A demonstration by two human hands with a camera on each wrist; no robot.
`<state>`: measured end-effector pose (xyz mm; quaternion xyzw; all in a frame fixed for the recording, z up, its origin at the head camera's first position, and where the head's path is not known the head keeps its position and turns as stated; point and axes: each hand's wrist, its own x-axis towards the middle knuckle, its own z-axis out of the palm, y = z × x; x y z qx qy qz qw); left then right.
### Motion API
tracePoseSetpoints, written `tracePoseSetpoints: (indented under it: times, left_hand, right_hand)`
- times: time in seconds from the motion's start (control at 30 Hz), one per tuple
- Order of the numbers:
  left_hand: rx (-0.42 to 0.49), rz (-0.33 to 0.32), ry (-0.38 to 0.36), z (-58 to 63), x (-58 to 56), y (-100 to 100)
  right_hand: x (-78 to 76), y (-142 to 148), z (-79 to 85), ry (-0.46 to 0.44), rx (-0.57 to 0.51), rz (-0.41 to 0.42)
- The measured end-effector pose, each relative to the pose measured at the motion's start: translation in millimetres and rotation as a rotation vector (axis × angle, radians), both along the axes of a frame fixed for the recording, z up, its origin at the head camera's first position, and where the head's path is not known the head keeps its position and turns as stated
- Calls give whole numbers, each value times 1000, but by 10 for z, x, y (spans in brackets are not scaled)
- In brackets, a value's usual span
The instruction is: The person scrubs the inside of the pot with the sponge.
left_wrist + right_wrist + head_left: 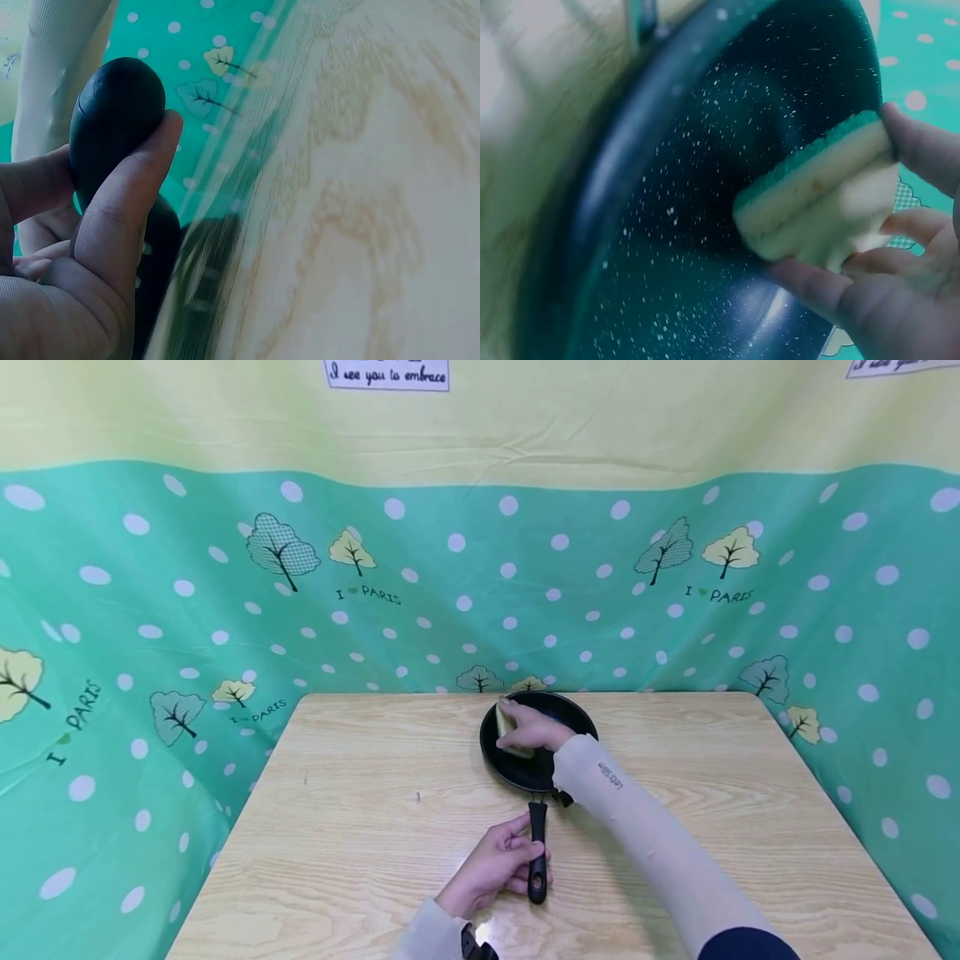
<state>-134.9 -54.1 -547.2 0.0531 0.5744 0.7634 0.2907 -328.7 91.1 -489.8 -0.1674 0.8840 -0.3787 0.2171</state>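
A black frying pan [566, 714] with white specks inside lies near the back of the table, its handle [537, 835] pointing toward me. My left hand [502, 860] grips that handle, thumb on top and fingers around it; the left wrist view shows the rounded handle end [120, 112] between thumb and fingers. Inside the pan, my right hand [531, 727] holds a sponge [817, 195], pale yellow with a green scouring side. In the right wrist view the green side faces the pan's speckled surface, and thumb and fingers pinch the yellow part.
The pan stands on a light wood-grain table [360, 827], close to its back edge. A green and yellow patterned curtain [420, 577] hangs behind and along both sides. My right forearm [660, 843] reaches across the table's right half.
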Motion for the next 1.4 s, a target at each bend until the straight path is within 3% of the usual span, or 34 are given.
tracePoseSetpoints:
  times: [0.3,0.57,0.73,0.9,1.03,1.17,1.4]
  left_hand:
    - [-9,5,-2,10,-1,-3]
    - [-8,10,-7,13,3,7]
    - [-21,30,-20,19,4,13]
    - [-35,49,-31,18,10,15]
    - [-23,61,-33,14,22,18]
    - [-2,69,-35,10,34,27]
    - [32,72,-61,10,37,36]
  right_hand:
    - [49,-11,49,166,325,84]
    - [130,32,-59,337,738,168]
    - [161,71,-84,456,939,198]
    - [184,109,-71,481,1120,216]
    - [196,155,-91,490,1217,229]
    - [237,215,-102,504,1243,209]
    - [335,296,-11,495,1201,173]
